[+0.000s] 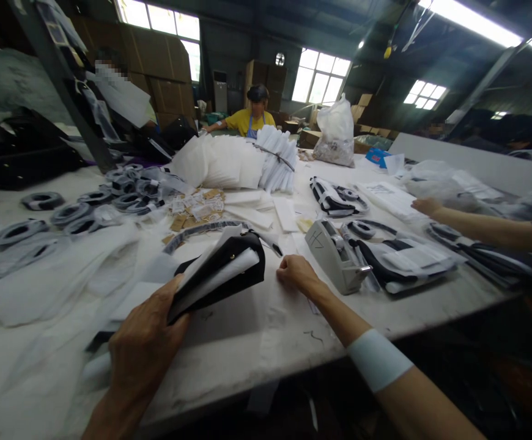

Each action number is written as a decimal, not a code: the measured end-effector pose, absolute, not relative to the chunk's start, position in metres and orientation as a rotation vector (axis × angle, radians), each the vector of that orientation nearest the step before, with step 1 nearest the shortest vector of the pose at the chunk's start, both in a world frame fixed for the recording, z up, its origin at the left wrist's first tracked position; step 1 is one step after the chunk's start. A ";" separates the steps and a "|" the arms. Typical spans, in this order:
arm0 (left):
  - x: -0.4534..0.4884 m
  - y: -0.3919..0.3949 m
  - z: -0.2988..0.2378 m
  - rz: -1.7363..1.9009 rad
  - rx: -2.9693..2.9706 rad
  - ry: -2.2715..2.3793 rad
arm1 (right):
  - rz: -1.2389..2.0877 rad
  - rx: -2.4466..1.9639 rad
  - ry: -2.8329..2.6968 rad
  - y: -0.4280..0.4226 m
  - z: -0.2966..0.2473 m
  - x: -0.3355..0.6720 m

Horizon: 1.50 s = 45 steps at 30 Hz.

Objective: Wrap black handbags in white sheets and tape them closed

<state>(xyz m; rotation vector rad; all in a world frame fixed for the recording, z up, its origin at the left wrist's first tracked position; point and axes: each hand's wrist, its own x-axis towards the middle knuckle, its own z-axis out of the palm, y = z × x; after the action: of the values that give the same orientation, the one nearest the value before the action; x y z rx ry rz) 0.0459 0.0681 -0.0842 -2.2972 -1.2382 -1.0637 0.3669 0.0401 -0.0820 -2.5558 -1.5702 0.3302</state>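
My left hand [149, 333] is closed round the near end of a black handbag [252, 272], which is tilted up off the table. White padding sheets stick out of the bag's open side, and small metal studs show on it. Behind the bag curves a wrapped handle [192, 232]. My right hand [298, 272] is just right of the bag, low over the table, with its fingers curled in. Whatever it may hold is hidden. Close to its right stands a grey tape dispenser [332, 256]. Beyond that lies a flat black bag [403, 260] partly covered with white wrapping.
Coiled wrapped straps [128, 189] pile up at the left. Small tags [199, 208] and a stack of white foam sheets [224, 159] are in the middle. A co-worker's hand [426, 206] reaches in from the right. Another person [257, 116] sits across the table.
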 end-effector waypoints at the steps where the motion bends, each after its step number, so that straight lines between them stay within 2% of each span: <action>1: 0.046 0.069 -0.084 -1.061 -2.297 -1.240 | 0.344 -2.543 -1.581 0.043 -0.083 0.366; 12: 0.044 0.070 -0.084 -1.115 -2.272 -1.296 | 0.147 -2.010 -1.952 0.021 -0.099 0.323; 19: 0.042 0.071 -0.081 -1.134 -2.237 -1.293 | 0.031 -1.893 -1.911 0.054 -0.118 0.288; 24: 0.046 0.069 -0.081 -1.095 -2.264 -1.226 | 0.123 -1.734 -1.953 0.068 -0.112 0.291; 32: 0.067 0.057 -0.091 -1.056 -2.358 -0.912 | -0.007 -1.446 -1.992 -0.055 -0.115 0.326; 37: 0.079 0.051 -0.102 -1.025 -2.359 -0.841 | -0.220 -1.414 -1.779 -0.087 -0.088 0.354; 41: 0.087 0.048 -0.114 -1.041 -2.344 -0.881 | -0.293 -1.351 -1.708 -0.058 -0.042 0.354; 45: 0.091 0.038 -0.126 -1.085 -2.311 -0.934 | -0.191 -1.264 -1.837 -0.012 -0.006 0.336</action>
<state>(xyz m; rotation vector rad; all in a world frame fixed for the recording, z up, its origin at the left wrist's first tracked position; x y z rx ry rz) 0.0907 0.0382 -0.1265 -2.3108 -0.9344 -1.0846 0.3357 -0.0124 -0.0057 -1.2640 -1.8369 -0.1908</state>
